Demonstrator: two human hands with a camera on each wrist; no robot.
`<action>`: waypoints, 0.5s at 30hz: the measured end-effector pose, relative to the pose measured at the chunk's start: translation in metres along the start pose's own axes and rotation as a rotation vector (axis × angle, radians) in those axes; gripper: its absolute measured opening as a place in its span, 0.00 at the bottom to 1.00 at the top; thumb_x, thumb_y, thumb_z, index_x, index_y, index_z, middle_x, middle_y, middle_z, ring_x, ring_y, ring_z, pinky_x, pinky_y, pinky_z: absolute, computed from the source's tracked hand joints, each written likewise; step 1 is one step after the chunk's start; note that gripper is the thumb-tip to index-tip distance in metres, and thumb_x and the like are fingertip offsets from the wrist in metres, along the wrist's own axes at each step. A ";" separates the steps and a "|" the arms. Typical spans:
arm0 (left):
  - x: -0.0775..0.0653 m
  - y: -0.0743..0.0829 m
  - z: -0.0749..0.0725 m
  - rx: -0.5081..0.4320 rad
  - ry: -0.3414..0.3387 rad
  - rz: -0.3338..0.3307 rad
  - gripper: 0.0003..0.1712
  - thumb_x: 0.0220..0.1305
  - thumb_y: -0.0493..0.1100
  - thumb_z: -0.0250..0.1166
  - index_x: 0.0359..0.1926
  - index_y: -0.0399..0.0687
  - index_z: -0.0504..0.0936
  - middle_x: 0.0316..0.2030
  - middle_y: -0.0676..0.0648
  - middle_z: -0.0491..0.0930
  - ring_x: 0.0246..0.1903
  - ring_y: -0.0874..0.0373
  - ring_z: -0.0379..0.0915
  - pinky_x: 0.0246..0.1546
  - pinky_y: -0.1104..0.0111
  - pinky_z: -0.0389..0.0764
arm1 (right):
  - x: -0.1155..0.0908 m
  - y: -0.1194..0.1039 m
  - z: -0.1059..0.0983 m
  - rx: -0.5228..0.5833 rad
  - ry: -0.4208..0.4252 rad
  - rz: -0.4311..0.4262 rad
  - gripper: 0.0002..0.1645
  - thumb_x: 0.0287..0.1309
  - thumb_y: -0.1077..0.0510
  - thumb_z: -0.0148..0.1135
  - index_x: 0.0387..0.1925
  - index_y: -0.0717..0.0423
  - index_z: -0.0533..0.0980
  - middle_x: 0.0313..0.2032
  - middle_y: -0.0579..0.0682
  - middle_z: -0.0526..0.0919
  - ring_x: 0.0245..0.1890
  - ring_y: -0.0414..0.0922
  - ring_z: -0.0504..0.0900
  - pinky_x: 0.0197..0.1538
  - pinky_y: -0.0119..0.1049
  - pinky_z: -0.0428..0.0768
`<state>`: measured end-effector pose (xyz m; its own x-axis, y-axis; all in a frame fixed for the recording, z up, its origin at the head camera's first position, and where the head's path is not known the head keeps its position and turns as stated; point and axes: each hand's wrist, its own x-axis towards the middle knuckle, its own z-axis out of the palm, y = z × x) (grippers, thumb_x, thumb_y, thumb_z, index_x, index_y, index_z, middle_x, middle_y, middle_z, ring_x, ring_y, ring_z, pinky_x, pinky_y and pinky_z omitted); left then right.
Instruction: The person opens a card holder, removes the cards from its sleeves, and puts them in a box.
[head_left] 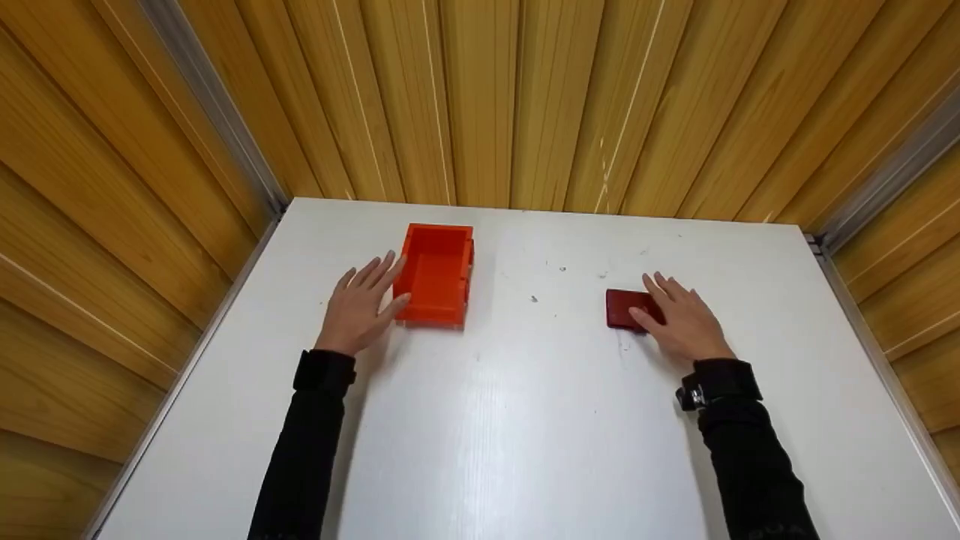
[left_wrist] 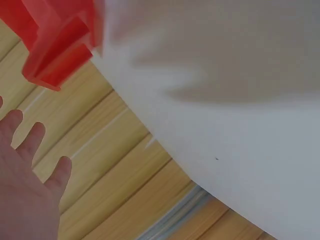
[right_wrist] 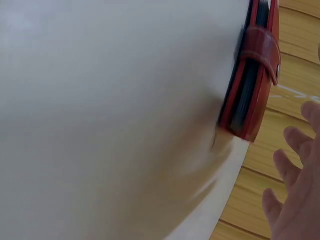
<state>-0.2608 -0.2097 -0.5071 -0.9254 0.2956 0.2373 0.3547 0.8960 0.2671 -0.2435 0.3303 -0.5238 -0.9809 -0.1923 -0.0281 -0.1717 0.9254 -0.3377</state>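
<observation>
An open-topped orange-red plastic bin [head_left: 433,318] stands on the white table, left of the middle. My left hand [head_left: 354,309] is over its left edge with fingers spread and holds nothing; the left wrist view shows part of the bin [left_wrist: 62,52] apart from the fingertips. To the right lies a dark red card holder [head_left: 621,309], partly covered by my right hand [head_left: 684,324]. The right wrist view shows its snap strap and dark layered inside [right_wrist: 245,95]. There the right fingers [right_wrist: 286,169] are extended and spread, with a gap between them and the holder.
The white table [head_left: 480,420] has several small dark specks and scuffs near its middle. Wood-look panels [head_left: 480,105] rise behind it and at both sides, with grey metal posts [head_left: 217,97] at the corners. Black cuffs and wrist straps cover both forearms.
</observation>
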 end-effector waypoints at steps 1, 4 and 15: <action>0.002 0.006 0.000 -0.001 0.007 0.018 0.40 0.76 0.64 0.53 0.82 0.62 0.54 0.81 0.51 0.54 0.81 0.48 0.50 0.80 0.45 0.48 | 0.001 -0.003 0.002 0.005 -0.009 0.002 0.50 0.75 0.30 0.45 0.82 0.57 0.50 0.81 0.65 0.50 0.80 0.66 0.47 0.80 0.63 0.45; 0.008 0.025 0.001 -0.002 0.026 0.080 0.41 0.76 0.65 0.53 0.82 0.62 0.54 0.81 0.51 0.55 0.81 0.48 0.50 0.81 0.46 0.46 | 0.001 -0.008 0.007 0.022 -0.031 0.011 0.48 0.76 0.32 0.47 0.81 0.57 0.52 0.80 0.65 0.51 0.80 0.66 0.48 0.79 0.63 0.50; 0.020 0.086 0.019 0.042 0.059 0.280 0.40 0.75 0.67 0.51 0.81 0.63 0.57 0.80 0.52 0.57 0.80 0.50 0.54 0.81 0.49 0.47 | 0.004 -0.029 0.020 0.048 -0.061 0.011 0.45 0.75 0.38 0.53 0.81 0.56 0.55 0.81 0.63 0.52 0.80 0.65 0.48 0.76 0.65 0.57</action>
<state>-0.2511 -0.1204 -0.4977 -0.7826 0.5146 0.3503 0.5881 0.7957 0.1449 -0.2411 0.2963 -0.5330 -0.9752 -0.2029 -0.0885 -0.1549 0.9110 -0.3822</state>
